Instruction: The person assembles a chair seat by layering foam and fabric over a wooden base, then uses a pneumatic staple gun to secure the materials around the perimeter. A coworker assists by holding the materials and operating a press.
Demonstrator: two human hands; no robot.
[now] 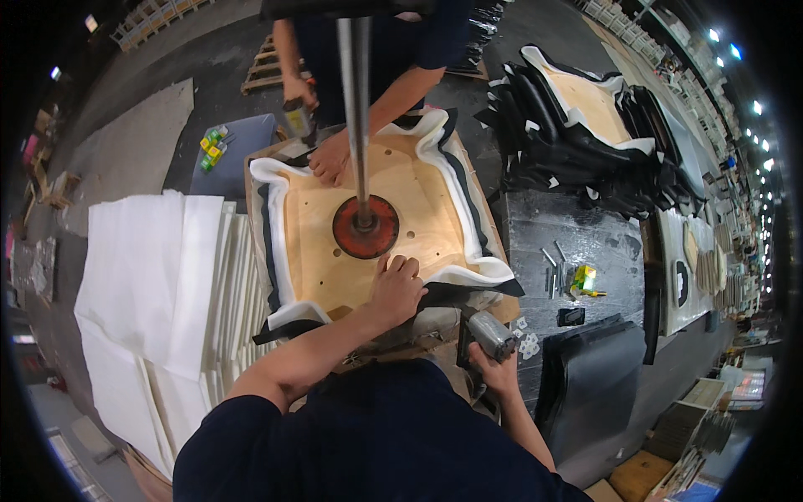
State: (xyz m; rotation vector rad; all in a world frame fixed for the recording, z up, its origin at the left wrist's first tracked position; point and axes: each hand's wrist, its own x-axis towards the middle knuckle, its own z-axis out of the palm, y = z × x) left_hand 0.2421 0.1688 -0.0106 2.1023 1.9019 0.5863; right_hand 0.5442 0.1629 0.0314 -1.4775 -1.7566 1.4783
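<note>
A square plywood seat panel [318,209] lies in front of me, with white padding [456,201] and a black cover [481,289] folded up around its edges. My left hand [397,290] is at the panel's near edge, fingers curled over the black cover. In my right hand [498,368] is a grey staple gun [492,335], held just off the near right corner. A round red press foot [355,243] on a metal rod [355,92] bears down on the panel's middle. Across from me, a co-worker's hand [332,161] rests on the far edge; the other holds a staple gun [298,120].
White padding sheets [150,268] stand stacked at left. To the right, a dark table [535,226] bears black covered pieces [544,109], a yellow-green box [584,279] and staple strips [550,272]. Black sheets [594,368] hang at the near right. A blue-grey surface [238,142] holds small boxes [214,146].
</note>
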